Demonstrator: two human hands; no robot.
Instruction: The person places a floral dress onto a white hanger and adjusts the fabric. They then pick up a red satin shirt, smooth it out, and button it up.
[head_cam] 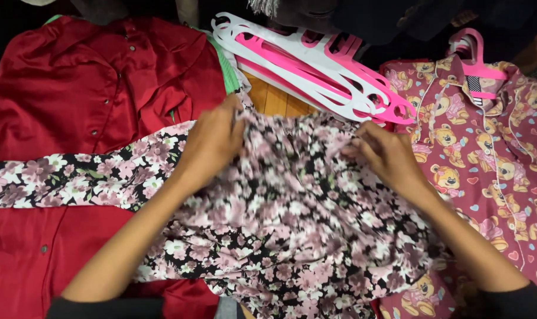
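While hangers (315, 65) lie loose, hands grip floral garment (292, 201).

Your left hand (212, 145) and right hand (386, 155) rest on the middle garment (292, 218); a buttoned shirt (97, 88) lies left; a printed shirt (493, 159) right; hangers (321, 65) behind.

We see the scene under bright, even overhead light that keeps colours vivid and shadows soft. The top edge and corners fall into deep darkness. The floral garment (292, 207) blurs slightly near the hands; the red shirt (73, 100) shows a faint sheen.
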